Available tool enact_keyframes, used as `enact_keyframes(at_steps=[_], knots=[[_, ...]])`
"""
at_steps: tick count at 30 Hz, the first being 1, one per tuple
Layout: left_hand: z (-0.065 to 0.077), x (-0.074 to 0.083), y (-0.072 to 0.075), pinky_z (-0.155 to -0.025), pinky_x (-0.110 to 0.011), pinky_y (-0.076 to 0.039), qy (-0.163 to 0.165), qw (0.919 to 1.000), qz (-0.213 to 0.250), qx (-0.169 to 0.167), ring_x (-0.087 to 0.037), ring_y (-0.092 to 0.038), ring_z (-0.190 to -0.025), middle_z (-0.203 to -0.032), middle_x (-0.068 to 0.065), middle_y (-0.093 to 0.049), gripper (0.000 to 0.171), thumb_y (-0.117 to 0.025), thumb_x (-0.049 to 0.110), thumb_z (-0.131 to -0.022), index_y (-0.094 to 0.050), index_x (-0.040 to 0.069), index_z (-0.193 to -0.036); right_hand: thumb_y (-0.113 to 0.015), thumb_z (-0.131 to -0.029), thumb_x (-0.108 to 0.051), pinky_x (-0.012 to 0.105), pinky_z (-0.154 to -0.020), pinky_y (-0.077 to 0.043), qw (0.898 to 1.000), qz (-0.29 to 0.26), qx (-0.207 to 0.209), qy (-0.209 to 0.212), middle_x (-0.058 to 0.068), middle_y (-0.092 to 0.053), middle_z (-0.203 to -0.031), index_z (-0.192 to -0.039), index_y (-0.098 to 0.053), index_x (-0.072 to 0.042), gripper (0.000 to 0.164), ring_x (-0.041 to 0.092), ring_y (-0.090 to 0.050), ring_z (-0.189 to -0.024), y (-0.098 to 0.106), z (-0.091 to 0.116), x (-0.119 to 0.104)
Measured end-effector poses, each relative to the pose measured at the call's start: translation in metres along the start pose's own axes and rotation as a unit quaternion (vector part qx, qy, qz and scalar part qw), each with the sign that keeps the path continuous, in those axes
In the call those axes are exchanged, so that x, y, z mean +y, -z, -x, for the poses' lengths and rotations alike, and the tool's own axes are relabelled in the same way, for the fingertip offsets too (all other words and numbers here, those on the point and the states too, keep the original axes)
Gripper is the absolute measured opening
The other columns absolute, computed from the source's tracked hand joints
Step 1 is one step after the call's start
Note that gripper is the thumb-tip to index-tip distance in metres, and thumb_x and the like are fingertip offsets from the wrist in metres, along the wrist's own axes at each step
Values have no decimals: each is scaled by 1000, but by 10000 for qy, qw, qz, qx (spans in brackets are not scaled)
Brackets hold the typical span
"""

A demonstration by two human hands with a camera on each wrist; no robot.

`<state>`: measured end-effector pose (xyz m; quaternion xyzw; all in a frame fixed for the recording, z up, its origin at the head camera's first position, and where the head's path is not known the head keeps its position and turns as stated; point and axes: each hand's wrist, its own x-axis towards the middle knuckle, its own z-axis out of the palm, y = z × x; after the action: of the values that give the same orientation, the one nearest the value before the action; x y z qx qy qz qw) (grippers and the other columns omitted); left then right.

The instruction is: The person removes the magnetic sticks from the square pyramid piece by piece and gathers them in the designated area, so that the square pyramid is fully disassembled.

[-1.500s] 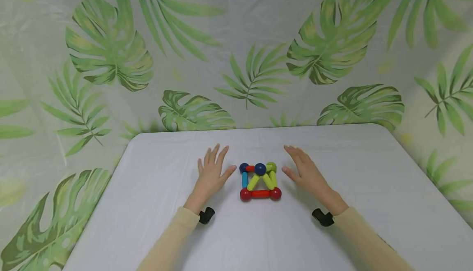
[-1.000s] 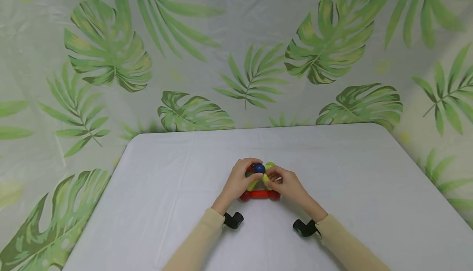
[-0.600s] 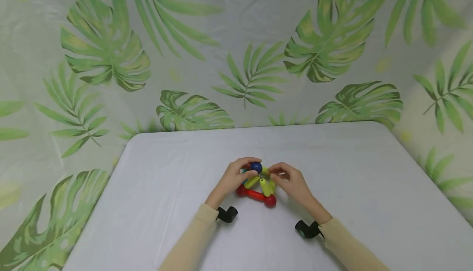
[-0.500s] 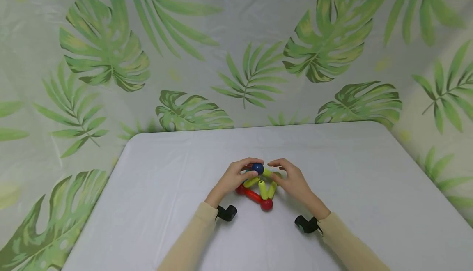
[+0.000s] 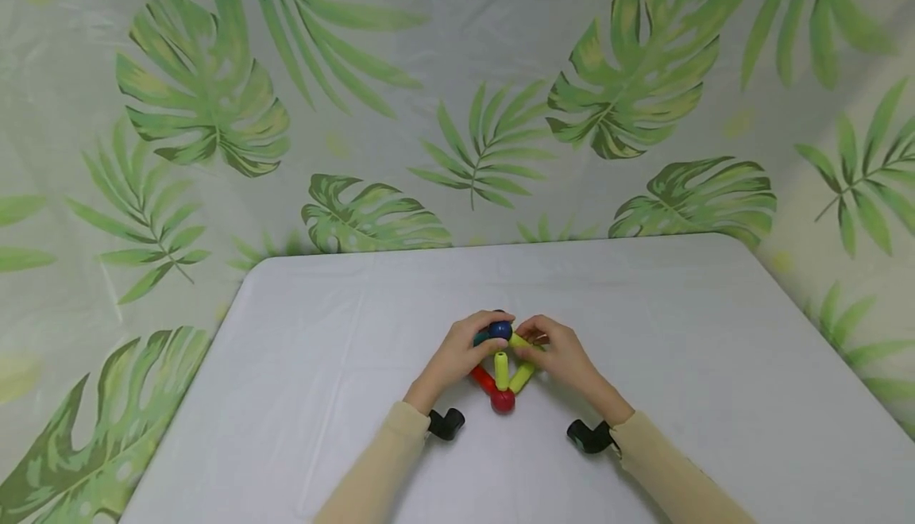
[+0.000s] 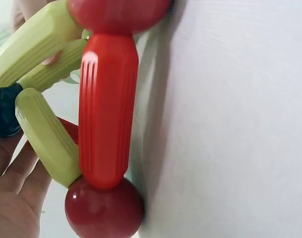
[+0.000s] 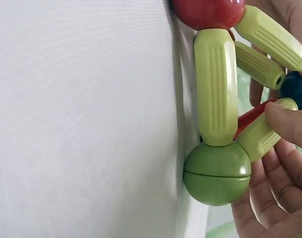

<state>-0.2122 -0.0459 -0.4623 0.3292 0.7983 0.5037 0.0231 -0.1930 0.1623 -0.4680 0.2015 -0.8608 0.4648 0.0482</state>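
A toy frame of coloured balls and ribbed building rods stands on the white table. My left hand (image 5: 453,356) holds the dark blue ball (image 5: 501,330) at its top, fingers behind and thumb in front. My right hand (image 5: 565,356) pinches a yellow-green rod (image 7: 264,134) that runs from the green ball (image 7: 218,173) up to the blue ball. In front, a red ball (image 5: 503,401) carries another yellow-green rod (image 5: 501,371), whose hollow upper end stands apart from the blue ball. A red rod (image 6: 109,114) joins two red balls low down. The frame's back is partly hidden by the hands.
The white table (image 5: 343,333) spreads around the frame on all sides. Behind it hangs a leaf-printed cloth (image 5: 493,48). A black wrist camera (image 5: 446,424) sits at the left wrist, and a second black camera (image 5: 589,436) at the right.
Both hands have come in from the sides onto the frame. It has turned, bringing one red-ball corner to the front. The front rod's top has parted from the blue ball.
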Motion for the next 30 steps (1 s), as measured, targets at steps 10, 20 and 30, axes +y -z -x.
enact_keyframes(at_steps=[10,20,30], knots=[[-2,-4,4,-93,-35,-47,-45,9991,262,319,-23,-54,-113,-123,-10,-58,37,-63,17,-92,-59,8,-128,-76,-79,0,38,-82,-53,9974,-441,258,-511,6,-64,-93,-97,-63,-1,22,23,-61,-85,0,13,-3],[-8,0,2,-93,-31,-47,64,9982,567,187,-21,-57,-108,-115,-10,-56,35,-61,13,-94,-58,4,-128,-65,-91,-7,28,-81,-52,9903,-973,183,-974,12,-64,-104,-108,-61,3,20,26,-60,-96,6,19,-9],[-9,3,-1,-93,-27,-46,68,9964,827,-186,-22,-58,-107,-118,-12,-56,35,-58,12,-95,-57,4,-129,-64,-91,-4,51,-100,-39,9965,-702,-62,-446,20,-61,-115,-114,-61,4,24,38,-52,-115,10,-4,11]])
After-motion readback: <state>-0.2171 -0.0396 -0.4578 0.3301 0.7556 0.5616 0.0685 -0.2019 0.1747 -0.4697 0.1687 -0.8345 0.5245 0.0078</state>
